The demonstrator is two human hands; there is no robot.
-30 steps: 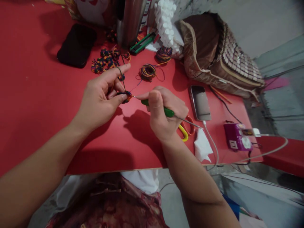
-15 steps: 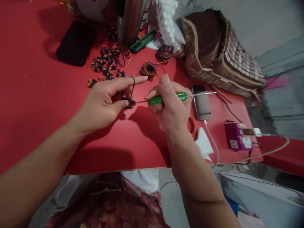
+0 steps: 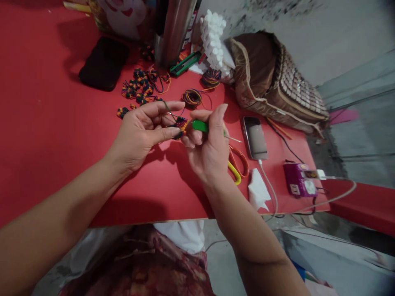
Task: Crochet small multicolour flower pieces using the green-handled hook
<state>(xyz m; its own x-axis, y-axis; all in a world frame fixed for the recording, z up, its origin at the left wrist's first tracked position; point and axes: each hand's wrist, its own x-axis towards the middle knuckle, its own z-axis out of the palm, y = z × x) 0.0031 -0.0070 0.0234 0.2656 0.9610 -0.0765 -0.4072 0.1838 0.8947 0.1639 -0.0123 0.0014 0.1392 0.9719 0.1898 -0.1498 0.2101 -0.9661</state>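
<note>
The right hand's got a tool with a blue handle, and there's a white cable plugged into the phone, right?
Not blue: the right hand holds a green-handled tool, as the head view shows. And yes, a white cable is plugged into the phone.

Red tabletop (image 3: pixel 49 144) bearing dark-and-orange yarn pieces (image 3: pixel 141 84), a yarn coil (image 3: pixel 191 98), a green cutter (image 3: pixel 185 64), red-and-yellow scissor handles (image 3: pixel 235 174), a phone (image 3: pixel 255 137), a brown bag (image 3: pixel 261 68).
</note>
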